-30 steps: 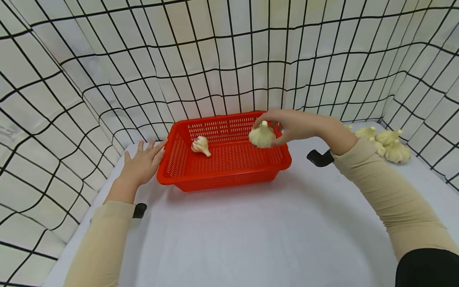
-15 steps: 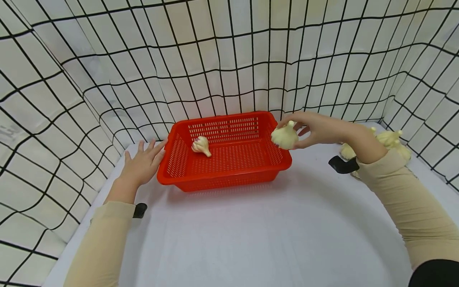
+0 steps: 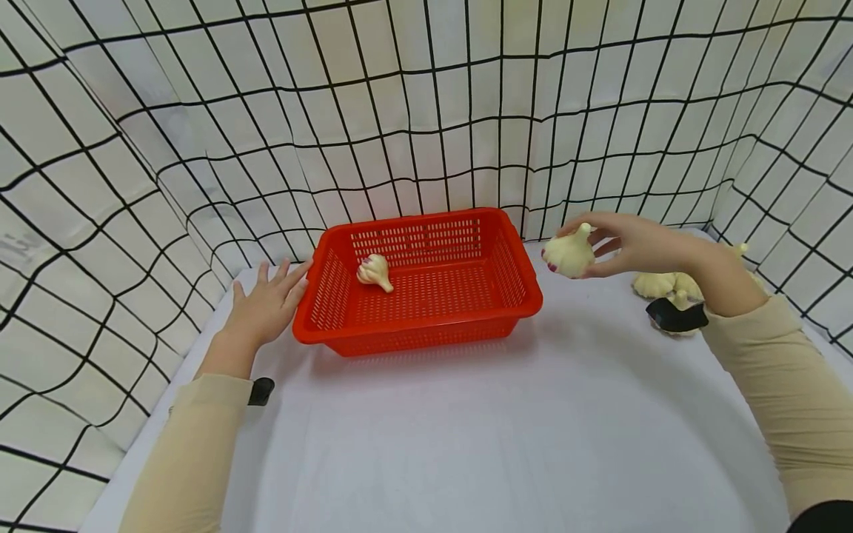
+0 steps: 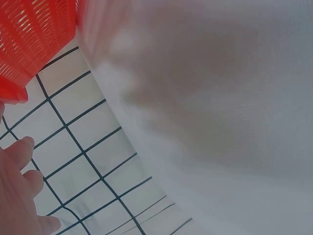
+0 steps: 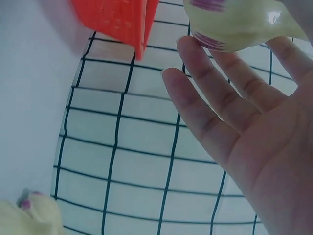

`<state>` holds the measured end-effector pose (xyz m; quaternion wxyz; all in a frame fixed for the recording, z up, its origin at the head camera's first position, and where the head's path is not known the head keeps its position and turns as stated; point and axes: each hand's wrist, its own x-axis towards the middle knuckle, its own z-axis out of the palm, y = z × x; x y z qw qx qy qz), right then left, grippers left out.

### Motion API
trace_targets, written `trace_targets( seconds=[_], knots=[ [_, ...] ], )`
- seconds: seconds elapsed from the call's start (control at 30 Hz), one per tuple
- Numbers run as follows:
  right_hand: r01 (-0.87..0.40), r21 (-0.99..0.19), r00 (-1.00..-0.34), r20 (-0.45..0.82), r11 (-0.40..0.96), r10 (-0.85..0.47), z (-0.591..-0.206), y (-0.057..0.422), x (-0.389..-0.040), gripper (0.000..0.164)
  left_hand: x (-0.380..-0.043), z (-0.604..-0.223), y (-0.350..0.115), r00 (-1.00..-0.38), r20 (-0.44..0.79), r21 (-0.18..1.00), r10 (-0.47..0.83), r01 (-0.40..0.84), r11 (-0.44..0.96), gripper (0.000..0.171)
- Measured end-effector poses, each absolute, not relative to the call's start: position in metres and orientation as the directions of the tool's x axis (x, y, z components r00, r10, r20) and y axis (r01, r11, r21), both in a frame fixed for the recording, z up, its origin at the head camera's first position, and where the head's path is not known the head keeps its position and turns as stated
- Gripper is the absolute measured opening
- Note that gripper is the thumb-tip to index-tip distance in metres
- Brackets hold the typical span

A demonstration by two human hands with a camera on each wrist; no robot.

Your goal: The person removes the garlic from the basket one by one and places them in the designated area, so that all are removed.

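In the head view my right hand [image 3: 629, 240] holds a pale garlic bulb [image 3: 569, 253] between thumb and fingers, above the table to the right of the basket. The right wrist view shows the same garlic bulb [image 5: 234, 24], with purple streaks, at the fingertips. A red plastic basket [image 3: 416, 333] with slotted walls stands in the middle. Inside it, toward the left, lies another garlic bulb [image 3: 375, 272] with a purple-tinged end. My left hand [image 3: 263, 307] has its fingers spread at the basket's left rim, holding nothing.
Several garlic bulbs [image 3: 656, 285] lie at the back right, partly hidden behind my right wrist. Black wire mesh over white sheeting [image 3: 460, 141] encloses the back and sides. A white cloth [image 3: 426, 444] covers the table.
My right hand has moved right with the garlic bulb, from over the basket to outside its right rim. The left hand, basket and the garlic bulb inside it stay put.
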<state>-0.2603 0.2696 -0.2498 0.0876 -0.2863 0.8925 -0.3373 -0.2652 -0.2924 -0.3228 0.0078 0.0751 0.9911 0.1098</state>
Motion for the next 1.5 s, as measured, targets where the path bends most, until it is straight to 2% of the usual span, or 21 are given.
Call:
trace_targets(
  seconds=[0.57, 0.83, 1.23, 1.5],
  knots=[
    [-0.262, -0.642, -0.938, -0.007, 0.720, -0.347, -0.265, 0.344, -0.236, 0.060, -0.266, -0.322, -0.291, -0.988, -0.009, 0.214, 0.154, 0.149, 0.965, 0.068],
    [-0.246, -0.609, -0.961, 0.051, 0.754, -0.272, -0.279, 0.381, -0.230, 0.061, -0.266, -0.322, -0.291, -0.989, -0.013, 0.211, 0.150, 0.144, 0.967, 0.068],
    [-0.112, -0.485, -0.991, -0.014, 0.867, -0.136, -0.297, 0.427, -0.217, 0.073, -0.267, -0.325, -0.292, -0.988, -0.001, 0.222, 0.153, 0.149, 0.964, 0.068],
    [-0.073, -0.436, -0.992, -0.061, 0.897, -0.110, -0.318, 0.459, -0.213, 0.076, -0.266, -0.325, -0.292, -0.988, -0.003, 0.229, 0.157, 0.152, 0.962, 0.068]
  ],
)
